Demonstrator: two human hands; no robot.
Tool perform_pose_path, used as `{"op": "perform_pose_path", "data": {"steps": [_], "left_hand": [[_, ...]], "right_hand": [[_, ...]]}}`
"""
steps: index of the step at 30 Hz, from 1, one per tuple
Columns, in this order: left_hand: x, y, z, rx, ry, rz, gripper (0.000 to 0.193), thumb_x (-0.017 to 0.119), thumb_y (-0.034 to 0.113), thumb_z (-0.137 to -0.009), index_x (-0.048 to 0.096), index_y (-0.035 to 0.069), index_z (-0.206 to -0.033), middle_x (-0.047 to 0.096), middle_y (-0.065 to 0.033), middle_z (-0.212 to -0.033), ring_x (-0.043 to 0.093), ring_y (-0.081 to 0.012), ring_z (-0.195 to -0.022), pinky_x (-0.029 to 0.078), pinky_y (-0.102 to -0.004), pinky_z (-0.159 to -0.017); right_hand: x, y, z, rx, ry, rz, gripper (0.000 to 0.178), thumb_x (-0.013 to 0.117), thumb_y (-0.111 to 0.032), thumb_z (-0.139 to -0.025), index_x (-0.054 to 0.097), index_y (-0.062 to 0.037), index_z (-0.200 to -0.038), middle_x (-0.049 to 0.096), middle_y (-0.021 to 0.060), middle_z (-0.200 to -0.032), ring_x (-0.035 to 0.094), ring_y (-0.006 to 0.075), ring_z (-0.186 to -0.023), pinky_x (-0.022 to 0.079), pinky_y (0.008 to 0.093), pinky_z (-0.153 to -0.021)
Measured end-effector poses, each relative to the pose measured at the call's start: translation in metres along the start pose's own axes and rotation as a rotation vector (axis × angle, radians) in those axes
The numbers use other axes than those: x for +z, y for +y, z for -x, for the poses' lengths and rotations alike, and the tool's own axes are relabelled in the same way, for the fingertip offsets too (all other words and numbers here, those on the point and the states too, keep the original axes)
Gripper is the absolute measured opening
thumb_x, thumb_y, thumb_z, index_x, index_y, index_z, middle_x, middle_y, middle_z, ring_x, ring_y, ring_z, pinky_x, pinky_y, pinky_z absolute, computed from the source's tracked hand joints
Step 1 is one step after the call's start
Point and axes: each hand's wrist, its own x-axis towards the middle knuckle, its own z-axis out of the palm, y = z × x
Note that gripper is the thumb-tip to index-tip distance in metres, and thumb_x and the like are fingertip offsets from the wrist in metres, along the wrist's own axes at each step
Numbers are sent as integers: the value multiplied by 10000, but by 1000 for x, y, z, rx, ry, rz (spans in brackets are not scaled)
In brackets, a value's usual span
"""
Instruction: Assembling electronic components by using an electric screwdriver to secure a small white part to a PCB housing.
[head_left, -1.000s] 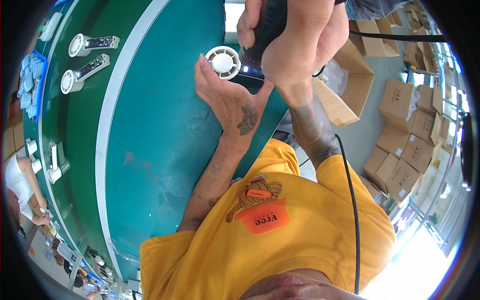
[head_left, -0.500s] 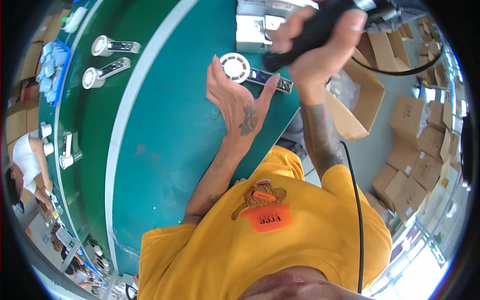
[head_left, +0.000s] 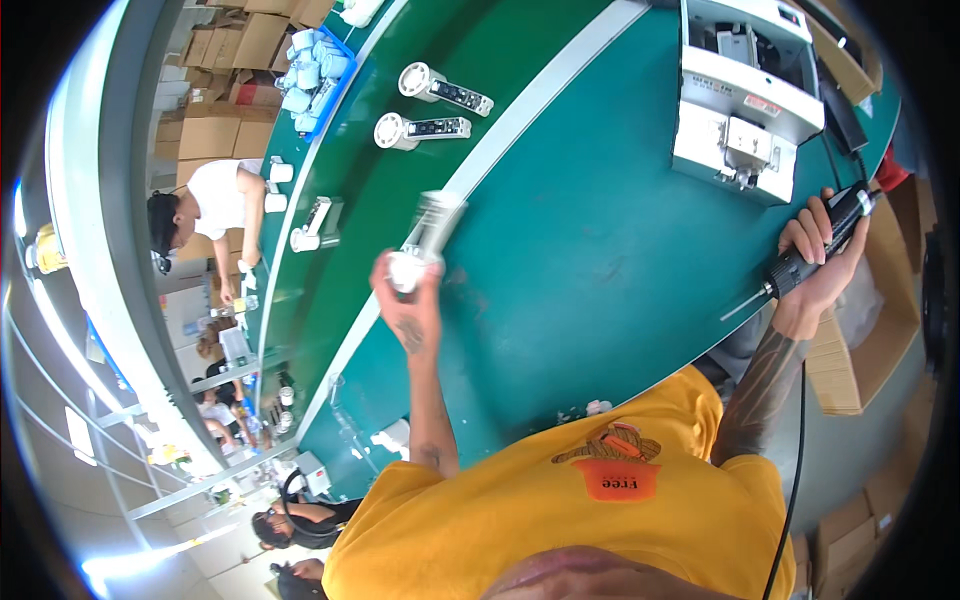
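Note:
My left hand grips a white handheld part with a round head and a long handle, blurred by motion, above the white stripe of the green table. My right hand is closed around a black electric screwdriver at the table's right edge. Its thin bit points left and down, and its cable hangs past my yellow shirt.
A white boxy machine stands at the table's far right. Two similar white parts and one more lie on the darker belt beyond the stripe. A blue bin holds white pieces. Cardboard boxes sit on my right. Other people work at the left.
My left hand has lifted the white part off the table and carried it left toward the stripe. My right hand has drawn the screwdriver away to the right.

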Motion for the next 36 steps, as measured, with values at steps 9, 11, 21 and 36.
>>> {"op": "perform_pose_path", "data": {"steps": [9,11,21,36], "left_hand": [[-47,-149,-269,368,214,-673,685,876,383,-812,581,53,-1335,609,-175,-1305,604,-394,-1201,480,-485,-1015],[-33,-153,-300,177,129,-776,749,863,408,-807,537,79,-1396,583,-156,-1366,554,-405,-1287,464,-481,-1065],[30,-73,-246,287,-547,-676,1198,894,263,-774,92,66,-1642,268,-223,-1658,288,-345,-1536,299,-441,-1232],[113,45,-30,72,-535,166,692,847,-48,-764,546,-2,-1386,669,-147,-1345,644,-205,-1209,527,-338,-1052]], "right_hand": [[35,29,23,-166,279,355,551,414,-541,-1080,516,-8,-1174,404,26,-707,344,96,-483,317,254,-452],[32,28,26,-185,270,348,557,413,-546,-1078,517,-7,-1174,404,27,-705,344,97,-481,319,257,-452],[33,26,22,-273,296,410,579,411,-578,-1070,531,-19,-1162,407,30,-699,341,111,-481,318,270,-457],[97,-40,9,-84,-517,289,697,399,-656,-1041,470,-45,-1369,507,61,-713,475,141,-416,443,278,-376]]}}
